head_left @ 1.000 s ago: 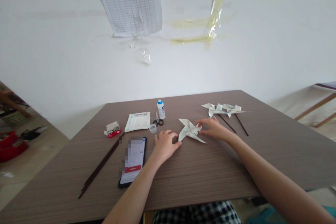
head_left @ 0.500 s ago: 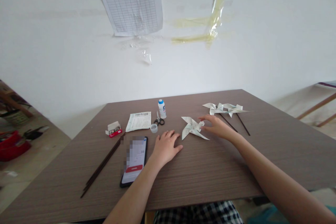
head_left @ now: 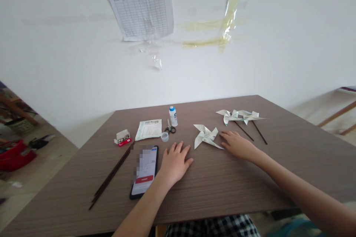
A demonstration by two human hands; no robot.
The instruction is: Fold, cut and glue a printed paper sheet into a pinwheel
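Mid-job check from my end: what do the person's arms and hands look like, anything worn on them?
The left hand and right hand are ungloved, with no ring, watch or bracelet visible. Both forearms are bare, with no sleeve in view. Below the table edge shows black-and-white checked clothing.

Soft, even light; glints on wall tape (head_left: 228,26); phone screen (head_left: 145,170) partly pixelated; outer edges stretched.

Pale four-bladed pinwheel (head_left: 205,136) of printed paper, apparently folded to its centre, on the brown tabletop (head_left: 217,181).
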